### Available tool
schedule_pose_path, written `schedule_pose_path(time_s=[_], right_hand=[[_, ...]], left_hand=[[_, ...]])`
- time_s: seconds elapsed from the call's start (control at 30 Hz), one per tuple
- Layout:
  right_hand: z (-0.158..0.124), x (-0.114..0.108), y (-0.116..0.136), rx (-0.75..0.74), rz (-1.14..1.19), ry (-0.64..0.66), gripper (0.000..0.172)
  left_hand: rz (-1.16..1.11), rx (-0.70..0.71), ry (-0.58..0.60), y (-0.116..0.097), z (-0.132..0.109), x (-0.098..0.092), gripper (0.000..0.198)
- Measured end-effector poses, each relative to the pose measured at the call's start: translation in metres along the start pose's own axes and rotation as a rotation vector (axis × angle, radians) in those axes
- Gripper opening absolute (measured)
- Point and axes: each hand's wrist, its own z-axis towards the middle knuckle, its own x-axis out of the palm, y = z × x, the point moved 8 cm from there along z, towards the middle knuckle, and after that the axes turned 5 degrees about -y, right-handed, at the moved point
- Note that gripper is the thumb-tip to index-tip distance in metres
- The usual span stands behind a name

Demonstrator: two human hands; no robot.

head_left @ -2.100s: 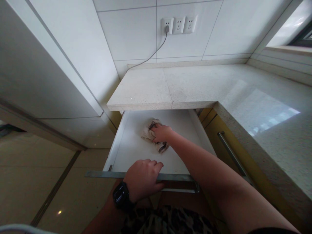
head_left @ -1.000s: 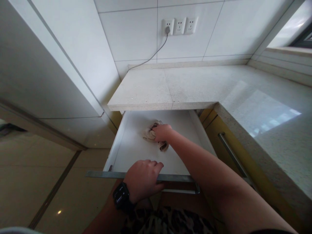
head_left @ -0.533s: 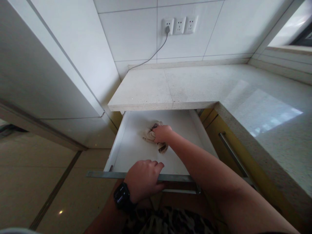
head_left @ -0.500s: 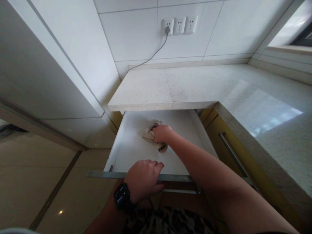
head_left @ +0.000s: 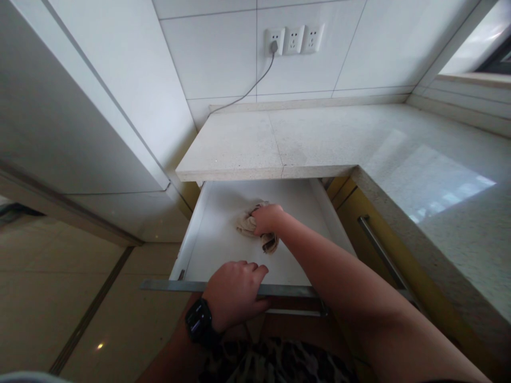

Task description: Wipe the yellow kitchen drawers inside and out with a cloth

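A white drawer (head_left: 215, 239) is pulled out from under the countertop. Inside it, my right hand (head_left: 268, 218) is closed on a crumpled beige and brown cloth (head_left: 270, 243), pressed against the drawer's floor. The fingertips are partly hidden in the folds. My left hand (head_left: 235, 290), with a black watch (head_left: 198, 321) on its wrist, is wrapped over the top edge of the drawer front (head_left: 171, 285), fingers inside and thumb outside.
A pale stone countertop (head_left: 239, 138) overhangs the drawer and turns along the right side. Yellowish cabinets with a metal handle (head_left: 379, 250) stand below it. A grey cord (head_left: 255, 85) runs from a wall socket (head_left: 275, 41). A tall white panel (head_left: 99, 106) rises on the left.
My right hand and the cloth have shifted very slightly to the right on the drawer floor, and the cloth's folds have changed shape. My left hand keeps its hold on the drawer front.
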Motion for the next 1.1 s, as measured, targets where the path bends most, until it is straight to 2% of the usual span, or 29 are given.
schedule_pose_path(time_s=[0.2,0.47,0.7,0.83,1.1], right_hand=[[0.003,-0.001,-0.008,0.022,-0.005,-0.04,0.069],[-0.008,-0.004,0.0,0.009,-0.021,0.108,0.064],[0.0,0.0,-0.008,-0.016,0.003,-0.02,0.069],[0.003,0.002,-0.014,0.001,0.019,-0.036,0.071],[-0.005,0.002,0.002,-0.052,-0.032,0.14,0.066]], left_hand=[[-0.007,0.005,-0.012,0.001,-0.001,0.0,0.043],[0.002,0.003,-0.009,0.0,0.0,0.0,0.044],[0.01,0.011,-0.021,0.0,0.0,-0.002,0.04],[0.003,0.006,-0.016,0.0,0.001,-0.002,0.042],[0.006,0.021,-0.025,-0.001,0.0,-0.002,0.042]])
